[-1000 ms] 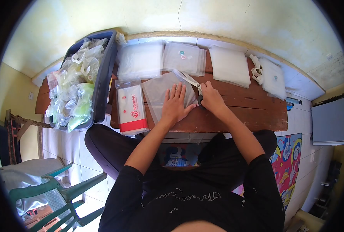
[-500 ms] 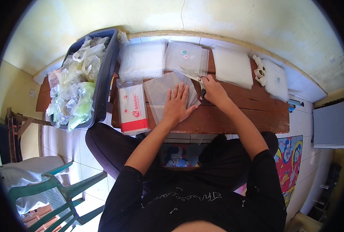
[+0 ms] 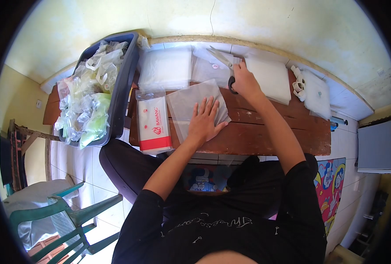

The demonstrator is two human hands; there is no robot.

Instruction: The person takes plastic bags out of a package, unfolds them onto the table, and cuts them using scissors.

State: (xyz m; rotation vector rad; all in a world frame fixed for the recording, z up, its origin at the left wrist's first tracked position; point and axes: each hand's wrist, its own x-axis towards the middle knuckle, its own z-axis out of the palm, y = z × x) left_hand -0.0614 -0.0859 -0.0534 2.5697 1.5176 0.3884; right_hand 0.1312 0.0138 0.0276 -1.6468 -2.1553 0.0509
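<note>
My left hand (image 3: 204, 122) lies flat with fingers spread on several clear plastic sheets or bags (image 3: 184, 105), pressing them to the brown wooden table (image 3: 270, 127). In my right hand (image 3: 247, 83) is a pair of scissors (image 3: 224, 59), held by the dark handles with the blades pointing up and left. The scissors are over the back stack of clear bags (image 3: 206, 72), which carries a small round sticker; whether they touch it I cannot tell. Beside my left hand, to its left, lies a white-and-red pack marked BAWANG (image 3: 153, 125).
A dark tub (image 3: 127, 75) full of crumpled plastic bags stands at the left. More clear plastic stacks (image 3: 165, 68) (image 3: 270, 79) line the table's back edge, with a white-handled bundle (image 3: 316, 94) at right. A green chair (image 3: 68, 220) is at lower left.
My right hand has lifted the scissors up and away from the sheets under my left hand, toward the back stack. My left hand stays flat on the sheets.
</note>
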